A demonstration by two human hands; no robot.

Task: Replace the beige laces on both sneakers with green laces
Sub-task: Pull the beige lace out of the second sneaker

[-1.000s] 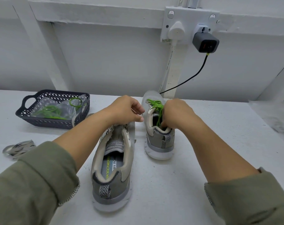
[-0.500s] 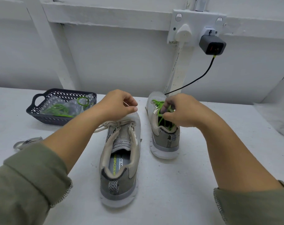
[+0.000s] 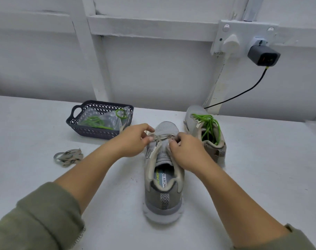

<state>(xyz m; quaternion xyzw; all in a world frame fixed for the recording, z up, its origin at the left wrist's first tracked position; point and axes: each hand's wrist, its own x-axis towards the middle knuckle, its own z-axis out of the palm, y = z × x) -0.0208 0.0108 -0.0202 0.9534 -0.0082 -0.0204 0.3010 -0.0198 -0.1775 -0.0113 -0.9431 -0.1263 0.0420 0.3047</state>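
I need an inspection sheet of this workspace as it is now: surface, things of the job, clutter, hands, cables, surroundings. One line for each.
Surface: white table, a few dark specks beside the near sneaker.
Job's things: near sneaker with beige lace in its front eyelets; far sneaker with green laces, loose; bagged green laces in the dark basket.
Clutter: coiled beige lace lying on the table, left.
Hands: left hand pinches the beige lace; right hand grips it at the eyelets.
Cables: black cable from grey charger; white cable from white plug.
Surroundings: white panelled wall.
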